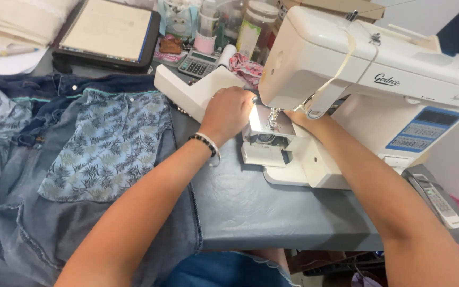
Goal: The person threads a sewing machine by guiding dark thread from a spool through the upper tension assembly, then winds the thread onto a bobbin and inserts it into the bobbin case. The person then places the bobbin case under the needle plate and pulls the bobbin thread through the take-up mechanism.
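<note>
At sewing machine (346,79): both hands (229,111) by needle, grips unclear; jar (256,26) contents unclear.

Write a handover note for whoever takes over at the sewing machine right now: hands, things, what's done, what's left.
Left hand: resting on the sewing machine bed by the needle area, fingers curled; what it grips is hidden.
Right hand: reaching under the machine head at the needle, mostly hidden.
Things: jeans turned inside out, patterned pockets showing, lie on the table to the left, away from the needle. A calculator sits behind the machine's detached tray.
Done: the bobbin area looks open.
Left: no fabric is under the needle yet, so stitching appears not to have begun.
</note>
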